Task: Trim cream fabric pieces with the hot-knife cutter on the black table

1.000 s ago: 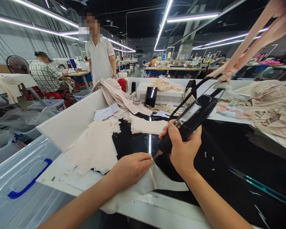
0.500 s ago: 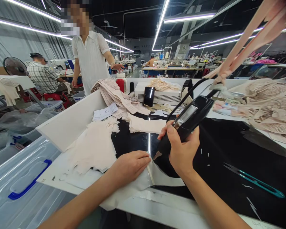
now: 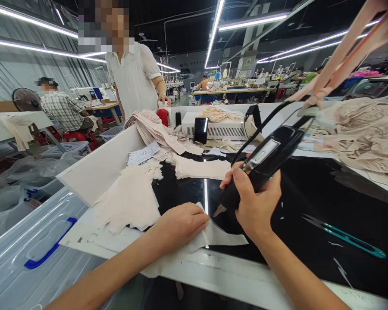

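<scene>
Right hand (image 3: 254, 206) at centre frame wrapped around a black corded handheld cutting tool (image 3: 261, 161), metal tip angled down at a pale cream fabric piece (image 3: 213, 236), left hand (image 3: 181, 224) flat and loosely curled pinning it on the glossy black tabletop (image 3: 310, 193), teal thread snips (image 3: 345, 235) lower right, stacked cream fabric pieces (image 3: 132, 200) left.

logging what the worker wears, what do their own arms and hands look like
Both arms are bare as far as the picture shows: no sleeve reaches the left forearm or the right forearm. The left hand and the right hand wear no gloves. No ring, watch or bracelet shows on the fingers or wrists. The one thumbnail in view looks short and unpainted.
</scene>
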`<action>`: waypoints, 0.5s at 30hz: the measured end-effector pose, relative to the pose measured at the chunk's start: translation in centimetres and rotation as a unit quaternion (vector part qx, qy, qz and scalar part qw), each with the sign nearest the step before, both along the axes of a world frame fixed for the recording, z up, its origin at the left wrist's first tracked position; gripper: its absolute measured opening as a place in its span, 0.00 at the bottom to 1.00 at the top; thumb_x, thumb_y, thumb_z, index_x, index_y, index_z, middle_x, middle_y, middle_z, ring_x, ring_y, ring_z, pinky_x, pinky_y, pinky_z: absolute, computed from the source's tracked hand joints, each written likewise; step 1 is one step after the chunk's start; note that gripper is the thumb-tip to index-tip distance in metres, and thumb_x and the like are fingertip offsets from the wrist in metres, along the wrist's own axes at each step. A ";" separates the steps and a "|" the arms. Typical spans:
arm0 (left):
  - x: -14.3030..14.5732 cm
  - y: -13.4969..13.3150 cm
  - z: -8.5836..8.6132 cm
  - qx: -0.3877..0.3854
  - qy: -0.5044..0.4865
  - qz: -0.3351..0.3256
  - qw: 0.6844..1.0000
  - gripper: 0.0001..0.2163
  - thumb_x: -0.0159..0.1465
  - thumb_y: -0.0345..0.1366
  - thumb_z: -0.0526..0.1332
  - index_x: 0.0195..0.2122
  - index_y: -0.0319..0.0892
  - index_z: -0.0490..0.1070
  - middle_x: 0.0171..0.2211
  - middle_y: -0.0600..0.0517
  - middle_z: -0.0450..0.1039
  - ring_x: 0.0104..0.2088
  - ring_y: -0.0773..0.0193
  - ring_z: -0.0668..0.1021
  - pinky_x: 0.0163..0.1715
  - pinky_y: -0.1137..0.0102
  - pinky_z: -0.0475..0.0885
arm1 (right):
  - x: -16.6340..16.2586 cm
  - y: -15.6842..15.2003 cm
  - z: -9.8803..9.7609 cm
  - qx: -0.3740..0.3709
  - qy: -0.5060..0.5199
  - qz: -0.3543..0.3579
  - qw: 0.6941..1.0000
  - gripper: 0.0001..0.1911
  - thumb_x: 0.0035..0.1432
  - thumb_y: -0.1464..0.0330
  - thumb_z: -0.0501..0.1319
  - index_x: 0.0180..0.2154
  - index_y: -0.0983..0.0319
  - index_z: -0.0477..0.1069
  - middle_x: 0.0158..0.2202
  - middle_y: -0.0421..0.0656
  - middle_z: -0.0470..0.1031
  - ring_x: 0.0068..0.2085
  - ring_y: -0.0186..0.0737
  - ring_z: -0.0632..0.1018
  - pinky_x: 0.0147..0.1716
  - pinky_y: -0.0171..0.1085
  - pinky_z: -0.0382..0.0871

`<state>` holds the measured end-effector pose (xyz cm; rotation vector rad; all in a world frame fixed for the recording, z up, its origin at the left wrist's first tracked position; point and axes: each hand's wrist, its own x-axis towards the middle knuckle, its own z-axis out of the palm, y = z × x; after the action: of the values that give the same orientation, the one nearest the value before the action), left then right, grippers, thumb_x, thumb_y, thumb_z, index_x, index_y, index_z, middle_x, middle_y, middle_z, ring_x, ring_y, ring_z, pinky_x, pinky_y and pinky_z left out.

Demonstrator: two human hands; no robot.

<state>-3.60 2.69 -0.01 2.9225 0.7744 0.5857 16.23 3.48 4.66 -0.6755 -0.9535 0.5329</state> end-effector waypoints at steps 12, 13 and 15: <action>-0.5 -1.1 -0.9 -0.029 -0.008 0.013 0.999 0.12 0.84 0.32 0.57 0.56 0.42 0.81 0.54 0.47 0.83 0.52 0.57 0.85 0.54 0.68 0.81 | -1.0 0.1 -0.4 0.000 -0.013 0.015 1.000 0.18 0.62 0.66 0.76 0.46 0.53 0.70 0.34 0.31 0.79 0.26 0.35 0.80 0.28 0.38 0.81; -0.5 -1.1 -0.9 -0.029 -0.006 0.015 0.999 0.12 0.84 0.32 0.57 0.56 0.42 0.81 0.54 0.47 0.83 0.52 0.57 0.85 0.55 0.68 0.80 | -1.1 0.1 -0.4 0.000 -0.014 0.014 1.000 0.18 0.62 0.66 0.77 0.45 0.53 0.70 0.34 0.32 0.79 0.26 0.35 0.80 0.27 0.38 0.82; -0.6 -1.2 -0.9 -0.029 -0.006 0.016 0.999 0.11 0.83 0.31 0.58 0.56 0.42 0.81 0.54 0.47 0.83 0.52 0.57 0.85 0.55 0.68 0.80 | -1.2 0.1 -0.5 0.000 -0.015 0.006 1.000 0.17 0.62 0.66 0.77 0.44 0.53 0.70 0.34 0.33 0.80 0.26 0.35 0.80 0.26 0.38 0.82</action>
<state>-4.17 1.49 -0.95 2.8565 0.8253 0.5716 15.04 3.60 4.12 -0.6796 -0.9862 0.5357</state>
